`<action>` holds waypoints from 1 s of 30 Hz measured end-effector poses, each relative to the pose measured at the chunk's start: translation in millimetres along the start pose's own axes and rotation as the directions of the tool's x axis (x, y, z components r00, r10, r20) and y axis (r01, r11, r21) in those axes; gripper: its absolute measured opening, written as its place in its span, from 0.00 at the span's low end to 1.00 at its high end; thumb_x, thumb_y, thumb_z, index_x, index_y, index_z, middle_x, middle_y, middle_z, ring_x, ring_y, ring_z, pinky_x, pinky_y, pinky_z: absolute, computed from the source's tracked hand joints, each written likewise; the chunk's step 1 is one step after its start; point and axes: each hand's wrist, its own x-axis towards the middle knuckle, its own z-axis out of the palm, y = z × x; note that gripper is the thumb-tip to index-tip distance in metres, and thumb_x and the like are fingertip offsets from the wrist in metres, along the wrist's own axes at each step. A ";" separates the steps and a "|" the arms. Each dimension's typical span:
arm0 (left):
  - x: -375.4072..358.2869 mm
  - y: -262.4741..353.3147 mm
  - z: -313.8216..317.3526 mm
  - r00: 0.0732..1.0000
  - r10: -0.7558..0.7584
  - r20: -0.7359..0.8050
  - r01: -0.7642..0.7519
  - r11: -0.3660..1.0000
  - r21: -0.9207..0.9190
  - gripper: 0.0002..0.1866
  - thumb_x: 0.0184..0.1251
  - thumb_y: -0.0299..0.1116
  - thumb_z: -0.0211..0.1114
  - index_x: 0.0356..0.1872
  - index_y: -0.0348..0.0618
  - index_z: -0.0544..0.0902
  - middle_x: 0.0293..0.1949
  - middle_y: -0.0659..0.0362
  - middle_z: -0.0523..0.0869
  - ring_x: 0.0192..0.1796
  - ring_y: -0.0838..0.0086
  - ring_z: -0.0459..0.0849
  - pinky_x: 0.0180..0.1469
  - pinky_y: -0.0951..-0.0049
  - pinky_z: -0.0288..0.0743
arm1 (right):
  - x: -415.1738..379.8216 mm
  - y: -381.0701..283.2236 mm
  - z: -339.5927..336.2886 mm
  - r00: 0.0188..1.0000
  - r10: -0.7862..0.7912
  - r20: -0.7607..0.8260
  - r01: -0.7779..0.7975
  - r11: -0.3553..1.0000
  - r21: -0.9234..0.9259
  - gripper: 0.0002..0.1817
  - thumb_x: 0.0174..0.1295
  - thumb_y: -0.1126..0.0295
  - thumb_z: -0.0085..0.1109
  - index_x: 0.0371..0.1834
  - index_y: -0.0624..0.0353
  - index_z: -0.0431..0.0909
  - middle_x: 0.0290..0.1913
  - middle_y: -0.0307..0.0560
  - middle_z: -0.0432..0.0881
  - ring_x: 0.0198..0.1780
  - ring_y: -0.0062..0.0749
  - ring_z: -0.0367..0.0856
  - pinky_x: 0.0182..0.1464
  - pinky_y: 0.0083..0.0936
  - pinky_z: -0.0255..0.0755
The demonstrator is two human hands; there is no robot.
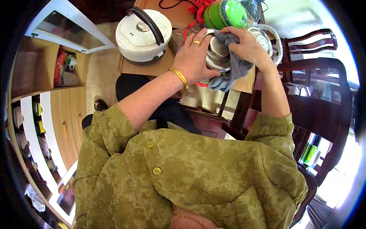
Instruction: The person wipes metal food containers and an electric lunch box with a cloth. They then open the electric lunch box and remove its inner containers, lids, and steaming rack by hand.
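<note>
My left hand (192, 58) wears a gold ring and bracelet and wraps round the side of a round, shiny stainless-steel container (218, 51). Against the other side of that container, my right hand (247, 46) presses a bunched grey cloth (238, 70), with its fingers closed on the fabric. Part of the container is hidden under the cloth and both hands. Cardboard (248, 82) lies beneath them. Just left of my hands stands a white rice cooker (143, 36) with a black carrying handle.
Behind my hands are a green round container (228, 14) in clear plastic and red ribbon (197, 11). A round metal item (262, 40) sits beside a white braided loop (280, 45). Dark wooden chairs (316, 103) stand right; an open cabinet door (70, 24) is at left.
</note>
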 end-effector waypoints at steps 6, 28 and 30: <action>-1.3 1.6 -0.1 1.000 -0.020 -0.008 0.020 1.000 0.018 0.50 0.35 0.48 0.75 0.60 0.35 0.59 0.63 0.44 0.59 0.64 0.52 0.60 0.65 0.62 0.58 | -26.5 -12.6 17.4 0.955 0.208 -0.210 -0.194 0.977 0.087 0.23 0.45 0.66 0.54 0.48 0.55 0.75 0.35 0.62 0.80 0.40 0.55 0.79 0.46 0.38 0.72; -0.6 -14.3 3.5 0.998 0.058 -0.010 -0.059 0.996 -0.069 0.46 0.34 0.35 0.74 0.60 0.41 0.61 0.63 0.43 0.61 0.64 0.51 0.61 0.66 0.61 0.56 | -64.4 -84.0 40.2 0.959 0.117 -0.260 -0.088 0.989 0.121 0.21 0.42 0.73 0.55 0.45 0.55 0.76 0.33 0.59 0.78 0.40 0.54 0.75 0.45 0.40 0.70; 0.8 -12.0 2.7 0.998 0.068 -0.009 -0.069 0.996 -0.058 0.47 0.34 0.36 0.75 0.61 0.41 0.61 0.63 0.44 0.61 0.64 0.51 0.61 0.66 0.61 0.57 | -66.4 -74.6 35.3 0.967 0.121 -0.225 -0.091 0.986 0.141 0.20 0.42 0.73 0.55 0.43 0.52 0.77 0.31 0.58 0.78 0.39 0.54 0.74 0.44 0.39 0.70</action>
